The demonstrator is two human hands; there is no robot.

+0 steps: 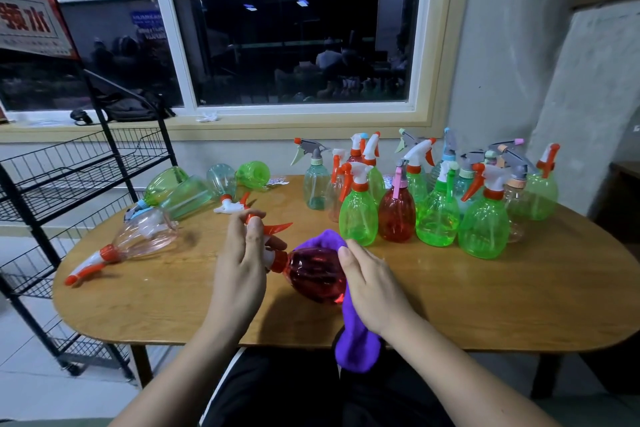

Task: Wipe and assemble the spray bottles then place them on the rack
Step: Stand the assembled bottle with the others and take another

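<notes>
Red bottle (317, 276) mid-wipe, lying sideways btwn both hands.
L hand (239, 260) fingers curled round sprayer head (273, 230), prob. to steady it; R hand (372, 282) fingers wrapped over purple cloth (353, 333), pressed on bottle body.

We're in a plain workroom here: bare concrete wall (502, 45), big dark window (298, 42), a wheeled wire rack (69, 180) and a wooden table (485, 315) crowded with plastic spray bottles (358, 215).

1. Framed sign (31, 24) at the top of the rack (86, 166): large red Chinese characters, the last reading "水". The small print beneath is too small to read.
2. Blue poster (147, 22) reflected in the window (294, 45): white lettering, too blurred to read.
</notes>
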